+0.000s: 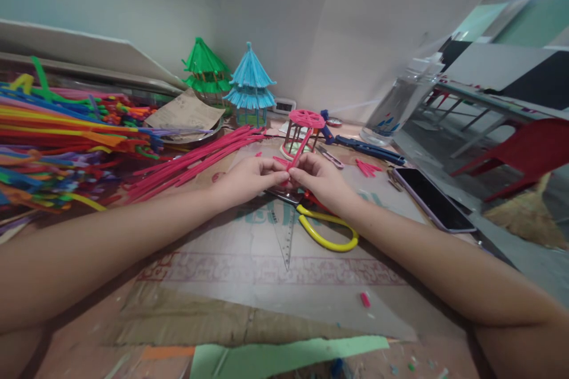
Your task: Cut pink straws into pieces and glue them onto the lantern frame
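Note:
A short pink pipe-cleaner piece is pinched between the fingertips of my left hand and my right hand, which meet at the middle of the work surface. Just behind them stands a small round frame with a pink top and thin brown posts. Yellow-handled scissors lie below my right hand, their blades partly under my fingers. A clear triangular ruler rests beside them. Long pink pipe cleaners are spread to the left of my hands.
Green and blue pagoda models stand at the back. Many coloured pipe cleaners are piled at left. To the right are pliers, a phone, a clear bottle and short pink pieces.

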Tool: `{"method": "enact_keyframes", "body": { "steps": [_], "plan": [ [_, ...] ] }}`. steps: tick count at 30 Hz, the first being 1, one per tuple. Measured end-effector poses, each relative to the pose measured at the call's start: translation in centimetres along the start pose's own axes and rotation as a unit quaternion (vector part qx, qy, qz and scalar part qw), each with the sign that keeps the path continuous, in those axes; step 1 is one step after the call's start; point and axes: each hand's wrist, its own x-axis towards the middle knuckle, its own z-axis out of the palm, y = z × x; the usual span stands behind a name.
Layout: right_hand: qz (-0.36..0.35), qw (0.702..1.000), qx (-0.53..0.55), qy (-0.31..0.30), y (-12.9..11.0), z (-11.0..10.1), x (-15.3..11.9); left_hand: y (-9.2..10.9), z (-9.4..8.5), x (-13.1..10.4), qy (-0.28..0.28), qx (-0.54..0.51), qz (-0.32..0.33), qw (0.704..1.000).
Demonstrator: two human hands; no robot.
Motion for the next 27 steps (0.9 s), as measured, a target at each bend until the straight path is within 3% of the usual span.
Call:
{"method": "enact_keyframes", "body": {
  "steps": [27],
  "plan": [
    [0.011, 1.000, 0.018, -0.008, 0.14, -0.09, -0.03, -0.11, -0.22, -0.03, -0.008, 0.009, -0.014, 1.000]
  ]
}}
